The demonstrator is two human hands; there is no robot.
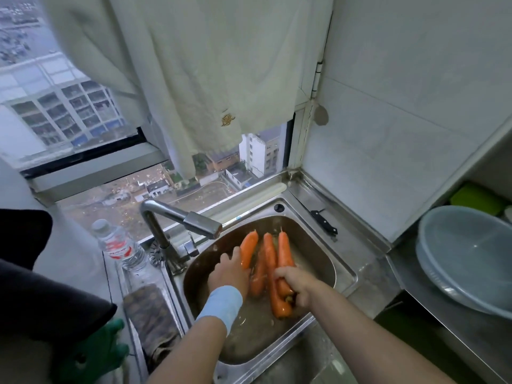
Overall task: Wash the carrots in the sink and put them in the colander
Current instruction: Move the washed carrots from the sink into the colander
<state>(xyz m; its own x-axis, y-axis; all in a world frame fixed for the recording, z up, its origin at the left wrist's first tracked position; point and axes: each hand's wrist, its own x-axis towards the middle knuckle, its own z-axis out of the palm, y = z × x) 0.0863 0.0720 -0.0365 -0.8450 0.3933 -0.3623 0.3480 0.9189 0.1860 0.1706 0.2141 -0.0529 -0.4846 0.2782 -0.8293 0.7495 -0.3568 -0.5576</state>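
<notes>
R hand [294,284] gripping two carrots [285,253], L hand [230,275] holding third carrot [248,250], in sink [315,245]

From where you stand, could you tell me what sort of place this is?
Likely a small kitchen high up in a building: a steel sink with a faucet, a knife on its rim, and a window looking down on rooftops.

The steel bench [371,273] holds an inset sink [352,275]. Knife [324,221] lies behind; bottle [122,248] and cloth [151,314] left; colander [443,273] right.
</notes>
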